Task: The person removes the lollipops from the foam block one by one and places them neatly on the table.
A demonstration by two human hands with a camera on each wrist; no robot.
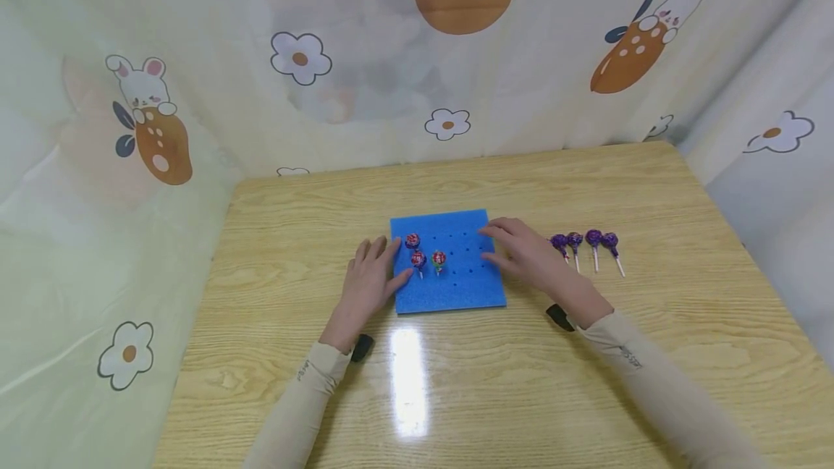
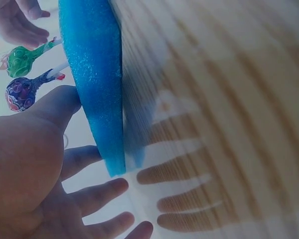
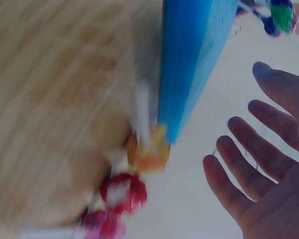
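Sleeves (image 1: 296, 404) closest to me. Left hand (image 1: 370, 277) loosely spread at the blue board's (image 1: 430, 301) left edge, no grip; right hand (image 1: 529, 255) relaxed open, empty, by its right edge. Three lollipops (image 1: 439, 258) stand in its left part. I'd press lightly, thumbs clear of them.

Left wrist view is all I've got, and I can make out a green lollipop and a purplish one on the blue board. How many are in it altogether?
Observer: Three lollipops are in the blue board, by the head view.
Operator: I see only part of the right hand. Is it holding anything?
Observer: No, the right wrist view shows the right hand with all five fingers spread and nothing in them.
Operator: Any others off the board?
Observer: Yes, purple-wrapped lollipops lie side by side on the table, to the right of the board.
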